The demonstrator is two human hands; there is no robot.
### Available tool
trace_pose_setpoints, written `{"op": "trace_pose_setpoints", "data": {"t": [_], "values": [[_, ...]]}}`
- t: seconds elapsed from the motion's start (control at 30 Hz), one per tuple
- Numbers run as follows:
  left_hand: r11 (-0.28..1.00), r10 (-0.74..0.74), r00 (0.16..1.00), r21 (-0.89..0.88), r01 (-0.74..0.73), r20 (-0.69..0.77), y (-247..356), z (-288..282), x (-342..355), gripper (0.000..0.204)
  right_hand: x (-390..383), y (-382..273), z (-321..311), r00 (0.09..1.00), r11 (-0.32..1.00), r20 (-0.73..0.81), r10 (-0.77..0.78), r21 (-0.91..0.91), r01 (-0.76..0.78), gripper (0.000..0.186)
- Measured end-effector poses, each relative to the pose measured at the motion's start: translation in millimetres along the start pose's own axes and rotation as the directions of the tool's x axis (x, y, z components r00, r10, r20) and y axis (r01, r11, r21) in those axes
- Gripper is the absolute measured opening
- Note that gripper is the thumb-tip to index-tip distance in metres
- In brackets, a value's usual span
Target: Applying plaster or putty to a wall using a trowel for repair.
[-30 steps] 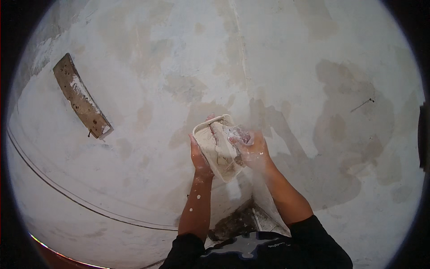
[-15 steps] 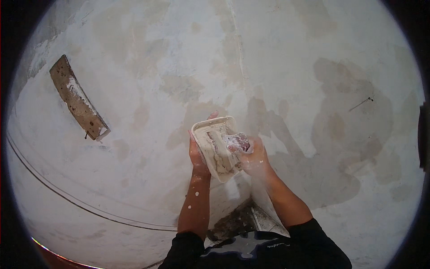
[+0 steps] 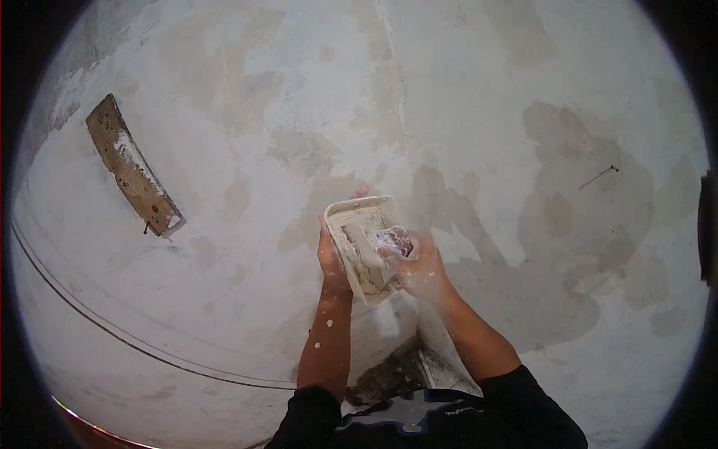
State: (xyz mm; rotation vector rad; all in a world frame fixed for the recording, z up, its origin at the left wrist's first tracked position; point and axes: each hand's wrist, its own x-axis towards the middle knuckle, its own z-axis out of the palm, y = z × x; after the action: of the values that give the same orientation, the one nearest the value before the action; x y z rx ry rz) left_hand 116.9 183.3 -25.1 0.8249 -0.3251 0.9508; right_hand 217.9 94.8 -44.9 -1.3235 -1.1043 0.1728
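My left hand [image 3: 330, 258] grips the left rim of a shallow white tray [image 3: 351, 218] smeared with pale plaster, holding it up in front of the wall. My right hand [image 3: 420, 271], dusted white, is closed on a small putty knife [image 3: 395, 241] with a dark reddish handle, its blade down inside the tray on the plaster. Both forearms rise from the lower edge, speckled with white spots, with dark sleeves at the bottom.
A rough plastered wall [image 3: 486, 90] with damp grey patches fills the view. A brown wooden plank [image 3: 133, 166] with white smears is fixed on the wall at the left. A thin dark cable [image 3: 112, 333] curves across the lower left. A small nail [image 3: 607, 172] sticks out at the right.
The tray has tipped more upright toward me and risen slightly. My right hand has slid with the knife from the tray's top edge down onto its inner face.
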Motion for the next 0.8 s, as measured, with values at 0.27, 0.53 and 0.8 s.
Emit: {"op": "trace_pose_setpoints", "data": {"t": [0.27, 0.53, 0.8], "values": [[0.998, 0.009, 0.999, 0.055, -0.008, -0.033, -5.9, -7.3, 0.0, 0.072, 17.0, -14.7, -1.7, 0.957, 0.957, 0.270, 0.101, 0.236, -0.168, 0.027], [0.997, -0.008, 0.993, -0.081, -0.001, -0.115, -9.1, -12.3, 6.8, 0.068, 21.1, 3.5, -0.8, 0.961, 0.965, 0.274, 0.031, 0.242, -0.100, 0.026], [0.999, -0.046, 0.993, 0.015, 0.048, -0.109, -11.3, -56.3, 8.9, 0.064, 31.4, -5.7, -10.1, 0.886, 0.846, 0.450, 0.112, 0.425, -0.322, 0.019]]}}
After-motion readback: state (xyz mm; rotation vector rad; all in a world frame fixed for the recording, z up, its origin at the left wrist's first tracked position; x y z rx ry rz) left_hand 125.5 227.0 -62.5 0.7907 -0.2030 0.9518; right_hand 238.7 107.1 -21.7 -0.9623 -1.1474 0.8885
